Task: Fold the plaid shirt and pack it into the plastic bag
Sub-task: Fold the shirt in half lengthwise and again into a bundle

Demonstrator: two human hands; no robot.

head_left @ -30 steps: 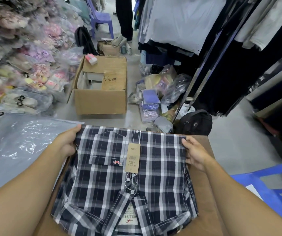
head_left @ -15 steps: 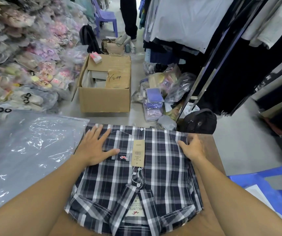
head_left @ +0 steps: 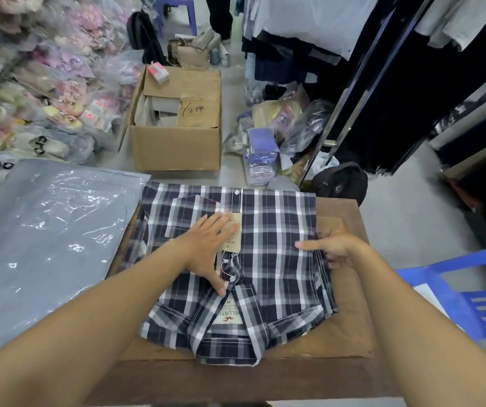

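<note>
The navy and white plaid shirt [head_left: 277, 230] lies folded on a brown cardboard-topped table [head_left: 350, 327], collar towards me, with a tan hang tag [head_left: 233, 239] at its middle. My left hand [head_left: 209, 248] rests flat on the shirt's centre, fingers spread over the tag and chest pocket. My right hand [head_left: 333, 248] pinches the shirt's right edge, thumb on top and fingers curled under the cloth. A large clear plastic bag [head_left: 45, 239] lies flat to the left of the shirt, over something grey.
An open cardboard box [head_left: 177, 142] stands on the floor beyond the table. Bagged footwear [head_left: 45, 83] is piled at the left. Clothes hang on racks [head_left: 383, 54] at the right, with a black bag [head_left: 338, 183] below. A blue plastic chair [head_left: 471, 289] stands at right.
My left hand slid from the shirt's far left corner to its centre and lies flat. My right hand moved down the right edge and now grips it.
</note>
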